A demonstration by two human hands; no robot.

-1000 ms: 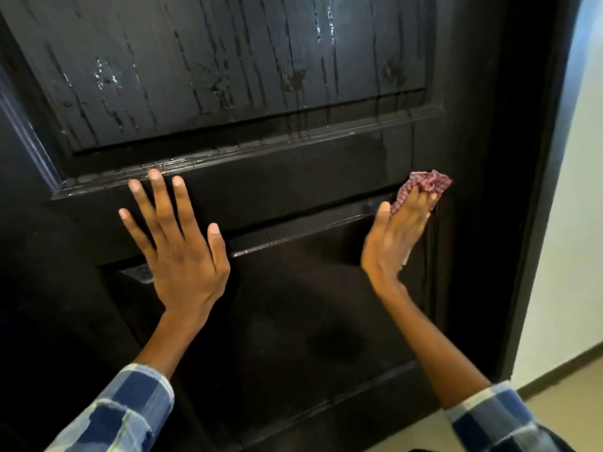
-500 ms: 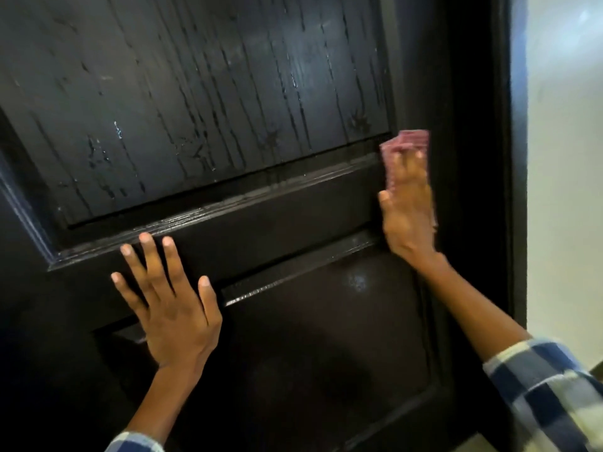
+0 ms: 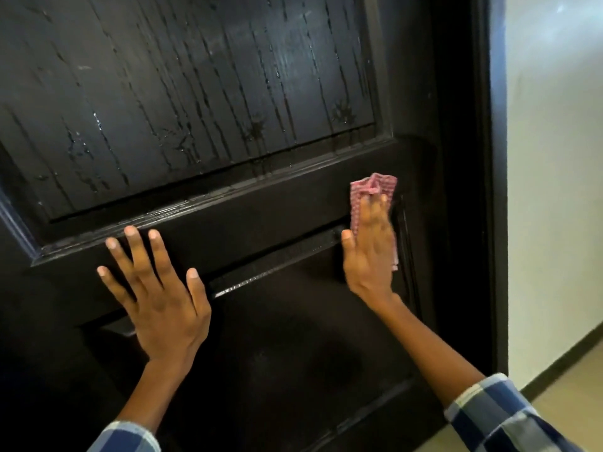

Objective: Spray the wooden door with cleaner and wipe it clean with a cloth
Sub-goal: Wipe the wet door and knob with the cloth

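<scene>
A dark wooden door (image 3: 261, 207) fills most of the view, with wet streaks of cleaner running down its upper panel (image 3: 202, 93). My left hand (image 3: 156, 298) lies flat on the door's middle rail, fingers spread, holding nothing. My right hand (image 3: 370, 252) presses a red-and-white checked cloth (image 3: 373, 187) flat against the door near its right edge, at the top right corner of the lower panel. The cloth sticks out above my fingertips and below the side of my palm. No spray bottle is in view.
The door's dark right edge (image 3: 466, 190) runs down beside a white wall (image 3: 554, 190). A strip of dark skirting and pale floor (image 3: 561, 396) shows at the lower right.
My right hand slid the cloth up the door's right side, then came back down a little. My left hand has stayed flat on the middle rail.
</scene>
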